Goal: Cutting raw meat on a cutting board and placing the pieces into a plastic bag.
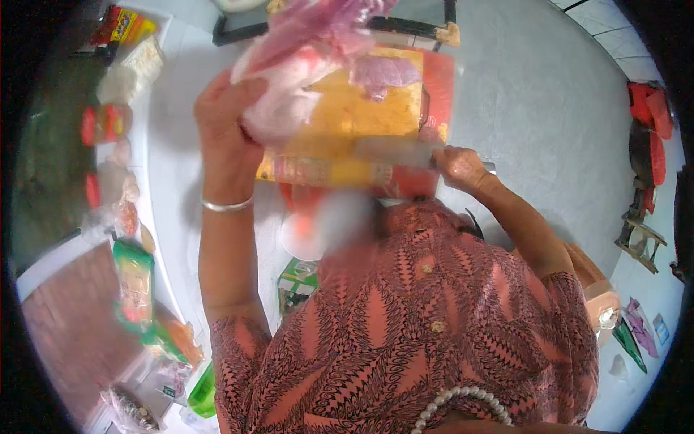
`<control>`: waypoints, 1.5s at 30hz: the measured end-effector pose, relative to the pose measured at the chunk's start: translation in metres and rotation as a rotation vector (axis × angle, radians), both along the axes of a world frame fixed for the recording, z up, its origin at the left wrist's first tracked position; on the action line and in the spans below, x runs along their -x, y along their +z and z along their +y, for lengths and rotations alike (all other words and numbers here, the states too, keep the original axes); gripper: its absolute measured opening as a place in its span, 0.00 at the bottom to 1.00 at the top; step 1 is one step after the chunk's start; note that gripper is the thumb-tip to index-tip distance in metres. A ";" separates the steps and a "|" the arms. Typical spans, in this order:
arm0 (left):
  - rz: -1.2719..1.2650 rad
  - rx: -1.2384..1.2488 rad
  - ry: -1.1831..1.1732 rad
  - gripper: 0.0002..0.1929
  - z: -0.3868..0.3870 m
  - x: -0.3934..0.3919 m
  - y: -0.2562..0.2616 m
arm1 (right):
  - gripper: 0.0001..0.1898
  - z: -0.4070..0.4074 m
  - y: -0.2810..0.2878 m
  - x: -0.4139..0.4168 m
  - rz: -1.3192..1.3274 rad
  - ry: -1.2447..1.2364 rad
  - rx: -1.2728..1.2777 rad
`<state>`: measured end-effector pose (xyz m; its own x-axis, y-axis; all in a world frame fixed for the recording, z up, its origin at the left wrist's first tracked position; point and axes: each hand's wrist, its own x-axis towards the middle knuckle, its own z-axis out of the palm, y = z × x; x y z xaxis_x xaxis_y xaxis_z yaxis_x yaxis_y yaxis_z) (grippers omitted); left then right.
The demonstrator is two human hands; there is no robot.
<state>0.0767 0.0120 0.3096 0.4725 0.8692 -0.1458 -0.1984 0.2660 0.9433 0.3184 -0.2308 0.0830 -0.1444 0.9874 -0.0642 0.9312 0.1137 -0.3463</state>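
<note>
A large piece of raw meat with pale fat or skin [293,65] is lifted at the upper left, blurred at its edges. My left hand [230,106], with a silver bangle on the wrist, grips its left side. Below and right of it lies a yellow-brown cutting board [352,111] on a red printed carton [442,92]. Another raw piece of meat [385,76] rests on the board's upper right. My right hand [461,167] is closed around the handle of a broad-bladed knife [398,152], its blurred blade pointing left over the board's near edge.
Packaged foods, among them a green-edged bag [135,285], line a white ledge at left. Near my body are a white round container [301,236] and a green box [298,282]. A black-framed glass panel [412,16] stands beyond the board. Red items [648,108] lie far right.
</note>
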 end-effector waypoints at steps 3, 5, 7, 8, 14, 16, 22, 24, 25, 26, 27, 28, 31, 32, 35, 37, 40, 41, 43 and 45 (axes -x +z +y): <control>0.012 -0.084 0.030 0.21 -0.006 0.012 0.023 | 0.09 0.013 -0.022 0.008 -0.026 -0.035 -0.098; 0.008 -0.064 0.068 0.21 -0.007 0.018 0.027 | 0.10 0.019 -0.045 0.010 -0.030 -0.050 -0.058; 0.020 -0.083 0.213 0.22 -0.011 0.025 0.036 | 0.10 0.031 -0.059 0.013 -0.028 -0.050 -0.024; 0.024 -0.081 0.230 0.22 -0.007 0.036 0.033 | 0.13 0.037 -0.065 0.015 -0.079 -0.041 -0.053; 0.037 0.001 0.241 0.23 -0.022 0.066 0.018 | 0.19 0.067 -0.041 0.031 -0.165 -0.070 -0.039; 0.002 0.079 0.140 0.22 -0.027 0.067 0.013 | 0.20 0.082 -0.015 0.038 -0.144 -0.055 0.039; -0.007 0.187 -0.117 0.20 -0.040 0.052 -0.024 | 0.12 0.141 0.114 0.065 1.284 -0.480 -0.028; 0.024 0.153 -0.214 0.19 -0.040 0.038 -0.036 | 0.13 0.144 0.101 0.053 1.682 -0.489 0.054; -0.104 0.245 -0.154 0.18 -0.043 0.025 -0.039 | 0.15 0.149 0.101 0.051 2.086 -0.503 0.157; -0.233 0.338 -0.097 0.17 -0.045 0.010 -0.043 | 0.25 0.148 0.103 0.053 1.865 -0.533 0.049; -0.364 0.427 -0.034 0.16 -0.047 -0.005 -0.047 | 0.25 0.149 0.111 0.058 1.856 -0.516 0.055; -0.494 0.513 0.033 0.15 -0.049 -0.016 -0.049 | 0.30 0.148 0.122 0.067 1.827 -0.499 -0.039; -0.516 0.494 0.144 0.07 -0.040 -0.042 -0.077 | 0.43 0.138 0.136 0.067 1.803 -0.423 0.081; -0.531 0.446 0.189 0.07 -0.040 -0.053 -0.084 | 0.39 0.134 0.118 0.059 1.758 -0.297 0.044; -0.622 0.524 0.216 0.06 -0.038 -0.078 -0.088 | 0.36 0.131 0.113 0.058 1.609 -0.245 -0.061; -0.582 0.412 0.189 0.08 -0.041 -0.088 -0.100 | 0.37 0.131 0.116 0.058 1.376 -0.241 -0.073; -0.544 0.480 0.230 0.08 -0.044 -0.098 -0.104 | 0.40 0.128 0.128 0.056 1.291 -0.302 -0.050; -0.550 0.531 0.219 0.07 -0.045 -0.099 -0.104 | 0.44 0.128 0.129 0.054 1.225 -0.326 -0.011; -0.546 0.521 0.161 0.07 -0.045 -0.102 -0.106 | 0.43 0.127 0.122 0.050 1.274 -0.363 -0.001; -0.542 0.510 0.109 0.08 -0.046 -0.106 -0.112 | 0.41 0.125 0.117 0.047 1.323 -0.397 0.012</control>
<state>0.1825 -0.0341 0.1972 0.5080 0.8020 -0.3142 -0.6503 0.5963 0.4706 0.2717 -0.1056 0.2000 0.1843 0.9768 -0.1094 -0.1195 -0.0882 -0.9889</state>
